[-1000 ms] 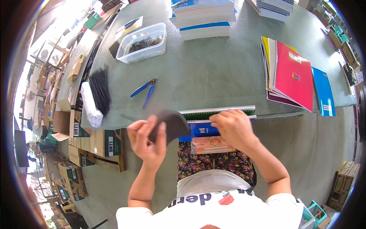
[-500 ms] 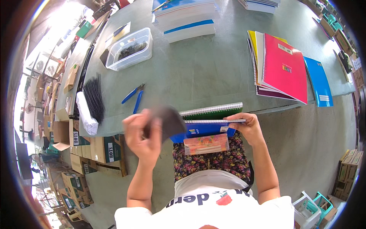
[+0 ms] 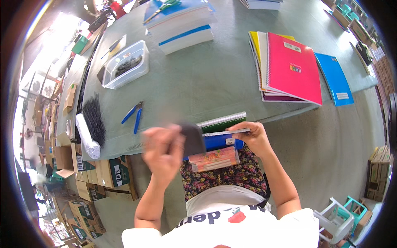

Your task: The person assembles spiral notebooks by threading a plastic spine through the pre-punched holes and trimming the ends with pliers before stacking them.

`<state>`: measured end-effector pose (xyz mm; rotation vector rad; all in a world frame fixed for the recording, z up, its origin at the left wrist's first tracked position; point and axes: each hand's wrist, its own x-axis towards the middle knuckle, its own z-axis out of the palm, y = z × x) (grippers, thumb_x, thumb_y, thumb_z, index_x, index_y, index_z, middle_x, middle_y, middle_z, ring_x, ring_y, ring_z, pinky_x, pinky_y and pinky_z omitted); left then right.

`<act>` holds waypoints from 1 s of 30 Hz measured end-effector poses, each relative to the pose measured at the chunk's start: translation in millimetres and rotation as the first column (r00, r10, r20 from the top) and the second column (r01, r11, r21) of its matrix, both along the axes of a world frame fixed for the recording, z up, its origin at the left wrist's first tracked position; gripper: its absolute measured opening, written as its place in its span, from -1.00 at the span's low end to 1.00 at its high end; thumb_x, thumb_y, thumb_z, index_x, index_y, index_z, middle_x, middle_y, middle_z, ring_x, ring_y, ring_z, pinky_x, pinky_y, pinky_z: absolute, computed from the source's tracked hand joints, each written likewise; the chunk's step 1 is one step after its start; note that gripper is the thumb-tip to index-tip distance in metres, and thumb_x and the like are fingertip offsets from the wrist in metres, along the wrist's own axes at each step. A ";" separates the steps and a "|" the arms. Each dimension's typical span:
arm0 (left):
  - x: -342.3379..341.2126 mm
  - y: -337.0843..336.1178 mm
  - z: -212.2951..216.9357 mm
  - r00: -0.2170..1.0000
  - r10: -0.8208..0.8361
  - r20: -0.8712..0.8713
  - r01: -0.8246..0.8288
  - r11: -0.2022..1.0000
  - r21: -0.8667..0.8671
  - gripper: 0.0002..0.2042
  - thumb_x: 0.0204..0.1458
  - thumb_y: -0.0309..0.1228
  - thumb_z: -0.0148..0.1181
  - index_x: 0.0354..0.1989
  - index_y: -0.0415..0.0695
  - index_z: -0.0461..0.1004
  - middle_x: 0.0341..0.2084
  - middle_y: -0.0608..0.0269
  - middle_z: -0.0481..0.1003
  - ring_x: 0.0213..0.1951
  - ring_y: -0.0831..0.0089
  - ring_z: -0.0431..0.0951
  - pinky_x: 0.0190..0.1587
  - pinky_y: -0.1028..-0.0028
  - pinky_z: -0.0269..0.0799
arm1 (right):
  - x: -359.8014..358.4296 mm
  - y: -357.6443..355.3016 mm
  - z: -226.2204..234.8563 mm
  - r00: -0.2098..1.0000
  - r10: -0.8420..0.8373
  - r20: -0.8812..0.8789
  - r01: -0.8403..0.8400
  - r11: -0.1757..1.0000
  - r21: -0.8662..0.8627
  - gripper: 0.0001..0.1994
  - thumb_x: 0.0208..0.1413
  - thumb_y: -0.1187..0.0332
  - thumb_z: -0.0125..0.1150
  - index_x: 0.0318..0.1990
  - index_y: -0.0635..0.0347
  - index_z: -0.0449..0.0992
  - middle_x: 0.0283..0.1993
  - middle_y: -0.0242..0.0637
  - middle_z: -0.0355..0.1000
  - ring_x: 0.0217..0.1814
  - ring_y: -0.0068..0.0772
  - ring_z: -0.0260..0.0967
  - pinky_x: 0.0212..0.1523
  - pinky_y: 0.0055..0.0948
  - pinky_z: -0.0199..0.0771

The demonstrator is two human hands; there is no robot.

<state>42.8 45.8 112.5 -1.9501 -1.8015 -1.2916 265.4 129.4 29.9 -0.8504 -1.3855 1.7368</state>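
My left hand (image 3: 163,151) is blurred, its fingers closed on a dark grey flat piece (image 3: 194,139) with rounded corners; its kind is unclear. This piece overlaps the left end of a blue spiral notebook (image 3: 213,142). My right hand (image 3: 254,138) grips the notebook's right end, thumb and fingers on its spiral edge. Just behind it, at the table's edge, lies a green spiral notebook (image 3: 225,122). A clear pouch with a pink print (image 3: 215,159) rests over my lap, in front of the blue notebook.
On the green table (image 3: 198,78) lie blue-handled cutters (image 3: 134,115), black binding coils (image 3: 94,120), a white roll (image 3: 87,136) and a clear plastic box (image 3: 126,66). Farther off are a paper stack (image 3: 186,39) with scissors (image 3: 165,7), a red notebook (image 3: 293,68) and a blue one (image 3: 335,78).
My view has shifted, so the table's things sit farther left. The dark piece in my left hand has moved right, across the blue notebook's end. My right hand keeps its grip.
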 end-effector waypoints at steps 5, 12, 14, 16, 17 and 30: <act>15.6 -15.1 -32.3 0.929 -0.367 0.039 0.339 0.805 -0.488 -0.82 -0.19 -0.61 0.24 -0.35 -0.20 0.47 -0.49 0.21 0.40 -0.37 0.43 0.43 -0.35 0.42 0.40 | -3.3 4.1 2.0 0.999 -0.010 -0.045 0.009 1.000 -0.006 -0.80 -0.06 0.70 0.15 -0.27 0.30 0.56 -0.27 -0.33 0.53 -0.24 -0.63 0.40 -0.15 -0.61 0.41; 31.2 -1.0 -14.9 0.937 -0.346 0.047 0.313 0.772 -0.554 -0.79 -0.25 -0.59 0.27 -0.37 -0.12 0.55 -0.48 0.18 0.44 -0.39 0.27 0.44 -0.30 0.42 0.39 | -3.5 -1.6 0.3 0.996 -0.052 -0.074 0.049 0.998 -0.043 -0.83 -0.04 0.65 0.17 -0.26 0.30 0.55 -0.32 -0.37 0.52 -0.28 -0.69 0.37 -0.21 -0.63 0.40; 26.7 10.5 -2.2 0.979 -0.202 0.027 0.203 0.962 -0.184 -0.71 -0.27 -0.59 0.29 -0.27 -0.09 0.55 -0.44 0.16 0.42 -0.41 0.28 0.44 -0.32 0.41 0.39 | -1.8 -2.6 0.3 0.999 -0.003 -0.046 0.001 0.999 -0.050 -0.84 -0.04 0.60 0.22 -0.25 0.28 0.55 -0.32 -0.40 0.51 -0.31 -0.71 0.36 -0.24 -0.65 0.39; 22.0 19.8 -0.3 0.996 0.086 0.037 -0.088 0.992 0.087 -0.70 -0.25 -0.60 0.29 -0.25 -0.10 0.54 -0.42 0.14 0.38 -0.43 0.32 0.43 -0.35 0.43 0.38 | -1.8 -2.1 -0.9 1.000 0.011 -0.028 -0.012 1.000 -0.023 -0.85 0.02 0.48 0.23 -0.24 0.30 0.54 -0.33 -0.39 0.50 -0.33 -0.72 0.35 -0.28 -0.67 0.39; 29.4 16.9 -7.5 0.999 -0.040 0.010 0.041 0.993 -0.114 -0.71 -0.23 -0.60 0.28 -0.25 -0.13 0.52 -0.41 0.15 0.37 -0.42 0.34 0.42 -0.36 0.45 0.37 | -4.2 -4.5 0.0 0.994 -0.030 -0.104 0.022 0.996 -0.081 -0.83 0.08 0.40 0.17 -0.23 0.31 0.54 -0.34 -0.37 0.49 -0.34 -0.72 0.35 -0.28 -0.67 0.38; 56.0 23.9 -11.6 0.954 -0.296 0.032 0.293 0.914 -0.282 -0.72 -0.30 -0.60 0.28 -0.31 -0.10 0.55 -0.47 0.20 0.45 -0.35 0.26 0.46 -0.31 0.37 0.43 | -2.0 -6.0 5.1 0.987 -0.006 -0.158 -0.033 0.969 -0.243 -0.47 0.28 0.07 -0.24 -0.20 0.44 0.51 -0.31 -0.27 0.49 -0.30 -0.56 0.40 -0.20 -0.57 0.37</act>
